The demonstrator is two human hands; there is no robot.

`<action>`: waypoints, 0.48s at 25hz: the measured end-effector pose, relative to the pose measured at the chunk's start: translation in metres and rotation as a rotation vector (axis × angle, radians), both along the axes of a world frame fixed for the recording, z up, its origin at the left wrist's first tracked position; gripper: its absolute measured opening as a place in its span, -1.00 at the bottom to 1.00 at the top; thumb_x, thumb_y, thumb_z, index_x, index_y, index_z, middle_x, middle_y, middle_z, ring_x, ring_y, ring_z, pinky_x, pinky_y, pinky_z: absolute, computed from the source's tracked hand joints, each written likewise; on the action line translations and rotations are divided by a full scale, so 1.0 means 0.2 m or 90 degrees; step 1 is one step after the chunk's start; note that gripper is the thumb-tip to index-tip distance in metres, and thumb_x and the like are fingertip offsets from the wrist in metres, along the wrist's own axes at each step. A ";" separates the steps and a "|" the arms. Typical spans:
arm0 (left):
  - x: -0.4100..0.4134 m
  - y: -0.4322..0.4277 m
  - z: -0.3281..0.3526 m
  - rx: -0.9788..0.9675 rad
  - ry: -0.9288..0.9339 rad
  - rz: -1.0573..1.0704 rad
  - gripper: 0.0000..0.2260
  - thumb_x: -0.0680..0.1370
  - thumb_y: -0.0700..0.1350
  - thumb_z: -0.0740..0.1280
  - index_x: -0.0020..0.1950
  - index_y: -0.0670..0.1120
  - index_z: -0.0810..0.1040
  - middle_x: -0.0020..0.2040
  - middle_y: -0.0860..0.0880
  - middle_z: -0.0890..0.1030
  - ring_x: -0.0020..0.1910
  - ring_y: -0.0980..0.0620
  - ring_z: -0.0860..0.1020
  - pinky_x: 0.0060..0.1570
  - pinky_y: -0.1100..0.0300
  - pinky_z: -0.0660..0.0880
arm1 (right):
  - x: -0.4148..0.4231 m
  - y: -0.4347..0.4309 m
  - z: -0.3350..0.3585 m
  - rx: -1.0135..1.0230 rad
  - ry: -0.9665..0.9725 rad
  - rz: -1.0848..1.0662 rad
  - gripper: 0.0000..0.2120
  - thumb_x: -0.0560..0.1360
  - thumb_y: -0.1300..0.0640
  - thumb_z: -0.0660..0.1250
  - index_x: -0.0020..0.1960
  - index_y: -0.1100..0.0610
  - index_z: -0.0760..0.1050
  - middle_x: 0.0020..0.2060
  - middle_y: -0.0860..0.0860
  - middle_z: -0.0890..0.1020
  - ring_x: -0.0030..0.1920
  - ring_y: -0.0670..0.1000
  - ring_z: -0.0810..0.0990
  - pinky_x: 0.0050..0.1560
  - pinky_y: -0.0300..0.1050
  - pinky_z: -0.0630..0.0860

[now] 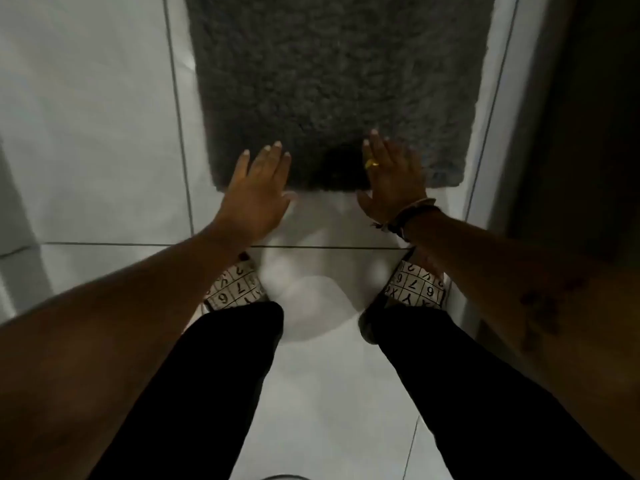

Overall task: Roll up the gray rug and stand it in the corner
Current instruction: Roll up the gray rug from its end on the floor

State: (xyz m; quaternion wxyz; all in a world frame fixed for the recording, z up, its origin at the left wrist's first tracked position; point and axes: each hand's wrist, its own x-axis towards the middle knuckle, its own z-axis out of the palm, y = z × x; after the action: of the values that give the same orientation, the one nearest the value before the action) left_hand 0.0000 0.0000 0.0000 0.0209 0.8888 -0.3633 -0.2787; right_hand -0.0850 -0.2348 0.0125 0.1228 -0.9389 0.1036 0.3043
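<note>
Head view: rug (332,81) flat on floor (97,133), near edge at your fingertips. Left hand (258,188), right hand (389,174) spread flat, holding nothing. Risk: uneven start makes roll cone; tiles slick, rug slides.

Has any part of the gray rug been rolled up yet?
No, the gray rug lies flat on the tiled floor, with the left hand and right hand open at its near edge.

left hand (258,188): flat, fingers spread | right hand (393,171): likewise, seemingly
</note>
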 end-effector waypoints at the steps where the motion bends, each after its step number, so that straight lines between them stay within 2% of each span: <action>1: -0.02 0.01 -0.10 0.018 -0.007 -0.031 -0.35 0.65 0.07 0.26 0.61 -0.25 0.15 0.63 -0.27 0.17 0.62 -0.20 0.17 0.58 -0.19 -0.01 | -0.03 0.00 -0.11 -0.019 0.019 0.004 -0.20 0.46 0.04 0.34 0.53 0.21 -0.01 0.55 0.18 0.03 0.52 0.23 0.05 0.47 0.30 0.00; 4: -0.02 0.03 -0.34 0.023 -0.030 -0.071 -0.34 0.61 0.01 0.35 0.60 -0.25 0.21 0.60 -0.31 0.23 0.58 -0.27 0.23 0.56 -0.25 0.04 | -0.07 -0.04 -0.34 -0.050 0.039 0.067 -0.29 0.48 0.10 0.30 0.50 0.30 0.07 0.50 0.32 0.13 0.45 0.35 0.15 0.42 0.36 0.12; 7: -0.04 -0.02 -0.46 0.040 -0.072 -0.080 -0.33 0.53 -0.02 0.44 0.54 -0.25 0.29 0.50 -0.37 0.35 0.48 -0.35 0.34 0.50 -0.33 0.14 | -0.07 -0.07 -0.43 -0.095 -0.025 0.125 -0.47 0.48 0.17 0.26 0.37 0.40 0.28 0.34 0.43 0.35 0.28 0.44 0.36 0.27 0.35 0.33; 10: -0.06 -0.04 -0.47 0.046 -0.106 -0.071 -0.33 0.44 -0.03 0.50 0.46 -0.27 0.39 0.38 -0.37 0.47 0.37 -0.37 0.45 0.44 -0.36 0.25 | -0.09 -0.04 -0.42 -0.124 -0.026 0.180 -0.65 0.53 0.25 0.20 0.25 0.41 0.44 0.22 0.42 0.50 0.14 0.44 0.52 0.15 0.34 0.48; 12: -0.06 -0.07 -0.46 0.041 -0.138 -0.112 -0.39 0.44 -0.05 0.51 0.42 -0.26 0.46 0.32 -0.36 0.53 0.31 -0.36 0.51 0.41 -0.35 0.31 | -0.07 -0.05 -0.38 -0.154 0.004 0.245 -0.74 0.44 0.27 0.30 0.10 0.32 0.57 0.04 0.33 0.65 -0.07 0.35 0.65 -0.08 0.19 0.63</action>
State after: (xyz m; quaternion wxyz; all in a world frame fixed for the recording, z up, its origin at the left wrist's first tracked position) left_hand -0.0120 -0.0135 -0.0919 -0.0718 0.8785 -0.4309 -0.1933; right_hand -0.0997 -0.2443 -0.0628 -0.0512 -0.9482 -0.0418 0.3106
